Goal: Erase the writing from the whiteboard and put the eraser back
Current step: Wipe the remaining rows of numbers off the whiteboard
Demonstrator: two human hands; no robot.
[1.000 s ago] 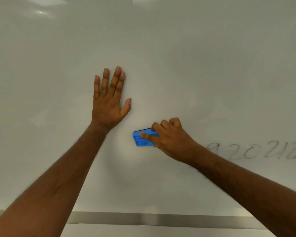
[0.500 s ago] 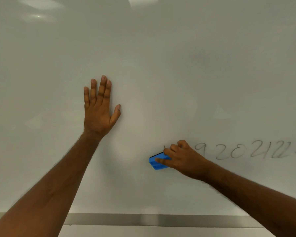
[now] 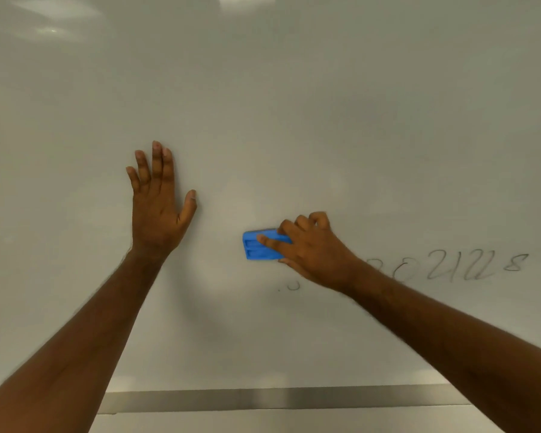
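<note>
On the whiteboard (image 3: 294,104), our right hand (image 3: 313,251) fingers clamp the eraser (image 3: 258,246); left hand (image 3: 156,204) fingers lie flat and apart. Mid-erase, we next wipe the writing (image 3: 469,267) to the right.

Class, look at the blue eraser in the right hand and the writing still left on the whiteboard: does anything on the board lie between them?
Nothing visible does. The blue eraser in the right hand lies left of the remaining writing; only that hand and its forearm cross the bare whiteboard between them. The left hand rests flat, farther left.

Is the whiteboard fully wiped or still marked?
Still marked. Grey handwritten digits remain right of the right hand gripping the blue plastic eraser, and a small stroke sits below it.
</note>
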